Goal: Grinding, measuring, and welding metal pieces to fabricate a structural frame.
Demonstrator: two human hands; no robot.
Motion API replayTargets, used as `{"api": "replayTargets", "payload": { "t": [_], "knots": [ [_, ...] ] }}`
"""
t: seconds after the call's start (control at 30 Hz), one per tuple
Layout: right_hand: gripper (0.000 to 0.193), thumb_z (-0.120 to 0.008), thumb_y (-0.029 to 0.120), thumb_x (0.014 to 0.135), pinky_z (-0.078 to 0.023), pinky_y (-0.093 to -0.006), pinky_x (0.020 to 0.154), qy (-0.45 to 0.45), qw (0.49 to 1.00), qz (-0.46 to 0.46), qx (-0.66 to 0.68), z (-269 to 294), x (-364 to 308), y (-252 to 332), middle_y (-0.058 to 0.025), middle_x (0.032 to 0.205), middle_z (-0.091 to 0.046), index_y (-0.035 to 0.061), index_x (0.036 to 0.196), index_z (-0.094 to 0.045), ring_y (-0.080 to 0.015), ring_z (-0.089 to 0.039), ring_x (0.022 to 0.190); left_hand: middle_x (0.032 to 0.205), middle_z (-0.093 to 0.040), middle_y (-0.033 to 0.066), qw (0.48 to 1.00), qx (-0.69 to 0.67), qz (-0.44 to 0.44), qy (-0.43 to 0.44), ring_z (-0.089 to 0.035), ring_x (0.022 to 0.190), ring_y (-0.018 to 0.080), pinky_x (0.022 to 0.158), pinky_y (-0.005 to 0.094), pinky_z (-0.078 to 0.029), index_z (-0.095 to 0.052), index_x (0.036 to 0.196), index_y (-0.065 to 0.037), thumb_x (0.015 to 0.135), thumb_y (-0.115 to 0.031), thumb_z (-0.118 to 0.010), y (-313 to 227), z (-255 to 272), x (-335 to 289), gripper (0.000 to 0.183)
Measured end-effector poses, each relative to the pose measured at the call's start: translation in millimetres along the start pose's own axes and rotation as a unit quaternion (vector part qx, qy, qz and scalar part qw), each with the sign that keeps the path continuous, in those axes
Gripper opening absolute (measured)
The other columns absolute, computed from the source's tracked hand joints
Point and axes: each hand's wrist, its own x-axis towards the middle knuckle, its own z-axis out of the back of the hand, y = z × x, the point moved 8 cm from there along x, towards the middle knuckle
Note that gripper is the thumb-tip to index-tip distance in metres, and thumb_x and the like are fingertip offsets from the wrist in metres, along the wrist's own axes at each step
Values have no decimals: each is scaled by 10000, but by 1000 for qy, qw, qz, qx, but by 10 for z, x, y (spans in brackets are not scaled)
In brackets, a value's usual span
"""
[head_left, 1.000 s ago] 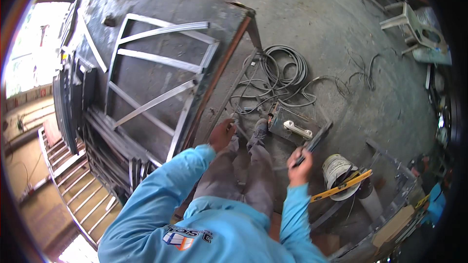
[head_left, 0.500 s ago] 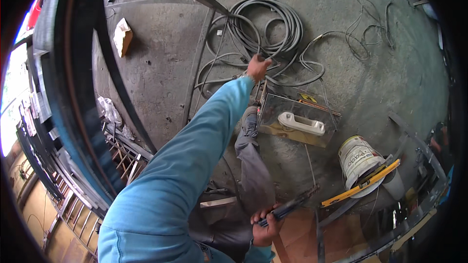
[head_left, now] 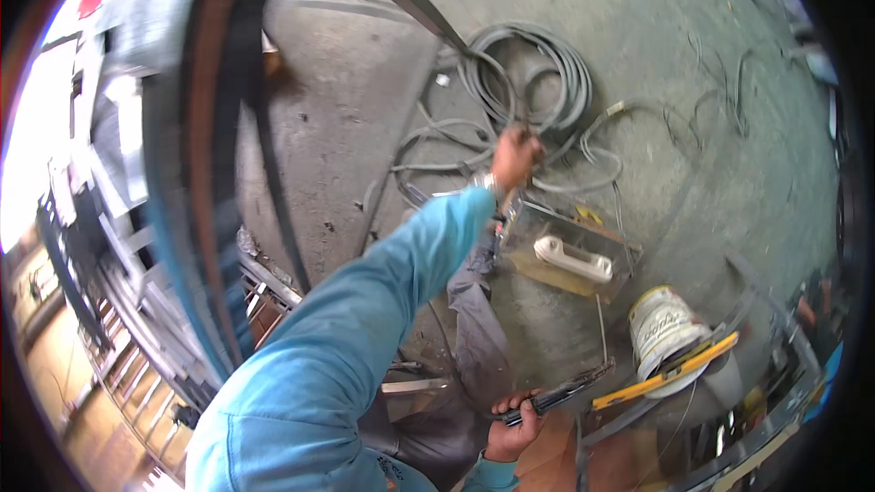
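The left hand (head_left: 517, 159) has stretched far toward the cable coil (head_left: 576, 82) beside the welding machine (head_left: 556, 282), its grip too blurred to tell! Work seems to shift there; near, the right hand (head_left: 512, 433) clutches the electrode holder (head_left: 567, 391).

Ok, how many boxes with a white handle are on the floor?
1: the box is just below the left hand in the picture, left of the white bucket. The left arm could hide others.
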Motion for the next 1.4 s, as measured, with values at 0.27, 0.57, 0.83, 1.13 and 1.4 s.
{"api": "replayTargets", "payload": {
  "t": [0.27, 0.57, 0.83, 1.13, 1.4],
  "knots": [
    [189, -566, 229, 869, -441, -314, 518, 114, 992, 57, -22, -530, -367, 795, -31, 723, -519, 127, 1017, -510, -149, -508, 572, 924, -680, 176, 942, 204, -255, -83, -680, 838, 304, 704, 324, -521, -631, 1079, 0, 869, -45, -640, -2470, 286, -2602, 215],
    [208, -591, 145, 823, -462, -330, 518, 190, 970, 98, -117, -1295, -818, 1438, -87, 705, -518, 25, 957, -485, -183, -519, 596, 815, -647, 153, 890, 122, -333, -286, -667, 710, 276, 624, 330, -493, -608, 1069, -45, 878, 4, -584, -3521, 1280, -3539, 198],
    [304, -629, 240, 852, -473, -318, 479, 260, 940, 118, -186, -1480, -846, 1405, -75, 715, -543, 50, 1036, -480, -183, -528, 529, 904, -630, 262, 883, 107, -275, -364, -631, 850, 439, 660, 478, -497, -606, 1090, -87, 868, -43, -560, -3354, 1478, -2862, 230],
    [445, -492, -75, 810, -468, -502, 859, 303, 749, 301, -506, -1544, -1163, 1671, -333, 1113, -575, 31, 1218, -636, -474, -568, 962, 1030, -626, 297, 935, 213, -61, -277, -614, 966, 436, 807, 521, -480, -537, 1196, -5, 892, -166, -512, -2785, 1376, -2433, 345],
    [439, -503, 175, 919, -421, -492, 956, 297, 717, 332, -536, -1937, -1405, 1868, -303, 1327, -479, 16, 1327, -533, -453, -514, 1141, 974, -641, 258, 916, 287, -44, -277, -634, 941, 410, 784, 519, -501, -604, 1114, -25, 742, -171, -630, -2898, 1523, -2672, 401]
  ]
}}
